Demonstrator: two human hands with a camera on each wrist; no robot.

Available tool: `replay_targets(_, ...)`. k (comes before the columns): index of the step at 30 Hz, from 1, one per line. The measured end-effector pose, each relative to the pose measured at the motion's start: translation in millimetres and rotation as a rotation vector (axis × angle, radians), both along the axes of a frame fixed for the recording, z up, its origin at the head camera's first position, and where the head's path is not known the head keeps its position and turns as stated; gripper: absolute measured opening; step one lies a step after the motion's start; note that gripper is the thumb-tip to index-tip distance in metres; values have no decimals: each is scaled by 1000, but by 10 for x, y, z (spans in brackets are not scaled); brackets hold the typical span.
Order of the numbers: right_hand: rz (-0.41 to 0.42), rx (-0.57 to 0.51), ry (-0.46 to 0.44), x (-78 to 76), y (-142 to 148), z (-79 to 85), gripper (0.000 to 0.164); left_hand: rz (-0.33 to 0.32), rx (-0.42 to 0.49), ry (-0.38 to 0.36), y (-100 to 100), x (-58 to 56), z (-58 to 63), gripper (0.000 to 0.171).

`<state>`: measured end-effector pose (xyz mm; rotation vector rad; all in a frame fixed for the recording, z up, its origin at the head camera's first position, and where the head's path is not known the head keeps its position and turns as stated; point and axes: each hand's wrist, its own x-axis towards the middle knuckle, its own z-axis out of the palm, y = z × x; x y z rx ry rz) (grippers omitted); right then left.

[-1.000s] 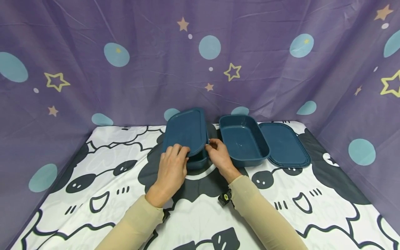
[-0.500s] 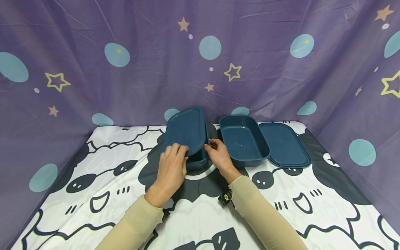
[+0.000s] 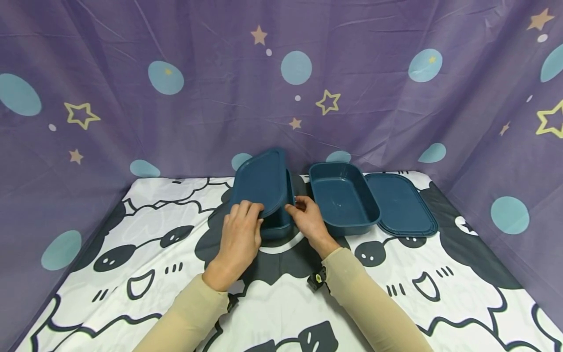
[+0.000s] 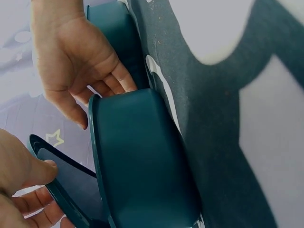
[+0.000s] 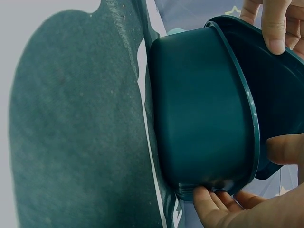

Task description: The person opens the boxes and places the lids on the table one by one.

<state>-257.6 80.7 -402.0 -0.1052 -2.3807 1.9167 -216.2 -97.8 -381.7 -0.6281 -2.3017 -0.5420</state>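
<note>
A dark blue lid (image 3: 259,181) sits raised and tilted over a deep rectangular food container (image 3: 277,231) of the same colour. My left hand (image 3: 239,234) pinches the lid's near edge, thumb on one face and fingers on the other, as the left wrist view shows. A dark gap opens between lid and rim at the near right. At the container's right side is my right hand (image 3: 310,222). Its fingers (image 5: 204,202) touch the outer wall, while the thumb (image 5: 280,147) stands above the rim, beside the lid. The container's inside is mostly hidden.
To the right stands a second dark blue container (image 3: 340,195), uncovered. A flat lid (image 3: 400,205) lies beside it, partly behind its edge. The sheep-print tablecloth (image 3: 176,274) ends at a purple star-patterned curtain (image 3: 211,98).
My left hand has raised the lid's near edge slightly and moved it a little leftward, widening the gap. The right hand stays nearly still, its thumb drawn slightly left.
</note>
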Motion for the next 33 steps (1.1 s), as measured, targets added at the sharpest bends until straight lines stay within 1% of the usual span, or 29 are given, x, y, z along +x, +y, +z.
replay_targets(7,-6,-5,5,0,-4,-1,49,-3,14,-14,-10,-3,2,22)
replay_targets(13,-22,1,13,-21,-10,-16,43,-2,25,-23,-15,-6,11,22)
replay_targets(21,2,-13,0,-18,1,-34,41,-16,55,-25,-25,0,22,23)
replay_targets(28,6,-12,2,-16,8,-38,42,-26,79,-11,-30,-2,32,26)
replay_targets(33,7,-21,3,-10,8,-35,42,-28,87,-15,-39,-4,35,28)
